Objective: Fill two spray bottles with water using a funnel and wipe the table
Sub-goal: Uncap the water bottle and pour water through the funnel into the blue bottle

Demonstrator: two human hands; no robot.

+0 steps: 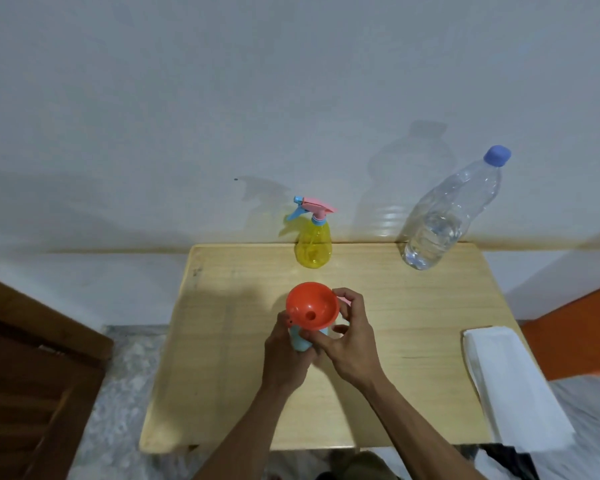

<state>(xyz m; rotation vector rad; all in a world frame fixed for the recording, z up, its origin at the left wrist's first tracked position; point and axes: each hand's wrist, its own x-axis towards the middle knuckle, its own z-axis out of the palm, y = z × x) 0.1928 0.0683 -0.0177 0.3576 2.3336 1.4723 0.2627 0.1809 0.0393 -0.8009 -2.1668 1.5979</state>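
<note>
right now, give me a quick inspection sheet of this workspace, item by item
surface: light wooden table against the wall, top looks dry
job's things: orange funnel sits on a light blue bottle at mid-table; yellow spray bottle stands at the back with its sprayer on; capped water bottle, partly full, stands at back right; folded white cloth lies on the right edge
clutter: nothing seen
grippers: left hand grips the light blue bottle; right hand pinches the funnel's lower part
cables: nothing seen
surroundings: pale wall, dark wooden furniture at left, speckled floor
</note>
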